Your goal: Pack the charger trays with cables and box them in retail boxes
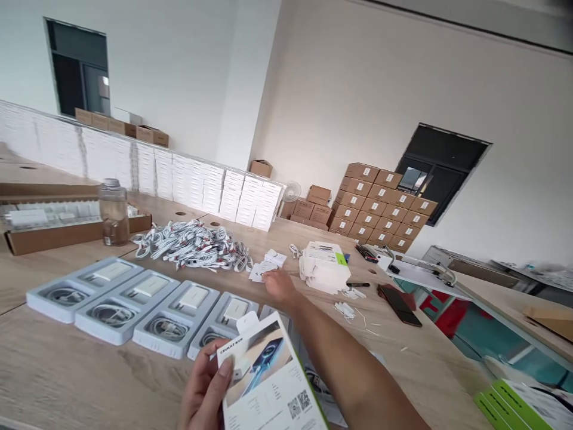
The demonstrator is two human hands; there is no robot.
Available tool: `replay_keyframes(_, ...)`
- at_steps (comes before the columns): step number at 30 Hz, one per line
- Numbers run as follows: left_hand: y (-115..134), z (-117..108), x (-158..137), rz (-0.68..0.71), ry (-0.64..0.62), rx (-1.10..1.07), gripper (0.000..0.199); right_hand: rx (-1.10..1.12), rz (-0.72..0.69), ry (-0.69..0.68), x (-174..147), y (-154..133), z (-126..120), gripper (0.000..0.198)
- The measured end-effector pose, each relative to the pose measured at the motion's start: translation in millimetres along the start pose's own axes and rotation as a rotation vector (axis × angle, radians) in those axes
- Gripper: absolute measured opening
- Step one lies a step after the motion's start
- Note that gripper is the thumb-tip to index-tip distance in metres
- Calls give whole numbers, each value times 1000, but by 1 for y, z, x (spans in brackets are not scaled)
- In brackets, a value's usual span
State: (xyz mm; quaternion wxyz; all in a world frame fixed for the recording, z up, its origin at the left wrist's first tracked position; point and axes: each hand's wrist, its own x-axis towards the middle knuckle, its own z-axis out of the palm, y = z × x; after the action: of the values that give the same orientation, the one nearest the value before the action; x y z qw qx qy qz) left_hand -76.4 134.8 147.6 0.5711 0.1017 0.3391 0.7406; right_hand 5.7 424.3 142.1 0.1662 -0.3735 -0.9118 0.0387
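My left hand (208, 382) grips a white charger box (268, 382) with a printed picture, QR codes and a green edge; its top flap stands up. My right hand (280, 285) is stretched out across the table at some white printed leaflets (264, 270). Its fingers are turned away and mostly hidden, so whether it holds a leaflet cannot be made out. Left of the box is a row of grey-white trays (143, 337), each with a white charger (193, 297) and a coiled cable (168, 328). My right forearm and the box cover the row's right end.
Behind the trays lie a heap of white cables (197, 245), a water bottle (114, 212) and a carton of chargers (58, 230). White boxes (324, 266), a phone (400, 304) and a black pen (358, 285) lie to the right. Stacked white boxes (201, 185) line the back.
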Motion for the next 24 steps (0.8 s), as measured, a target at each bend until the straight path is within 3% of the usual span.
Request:
replay_keyframes(5,-4,-7,9,-23,-65,-56,46,68,70,144,1,12,3,15)
replay_keyframes(10,-9,-13,17,62,-128,121,42,272,202,470,-37,29,-33,26)
replay_keyframes(13,-11,-18,21,147,-118,305,52,418,283,610,-86,42,-61,36)
replay_keyframes(16,-13,-23,26,112,-135,361,60,514,348,691,-149,47,-87,37)
replay_keyframes(20,-11,-27,30,44,-165,362,43,617,434,828,-236,30,-115,25)
replay_keyframes(22,-10,-26,30,9,-163,348,38,654,393,874,-270,14,-125,14)
replay_keyframes(24,-10,-20,28,-37,-120,333,40,599,252,855,-295,-3,-131,10)
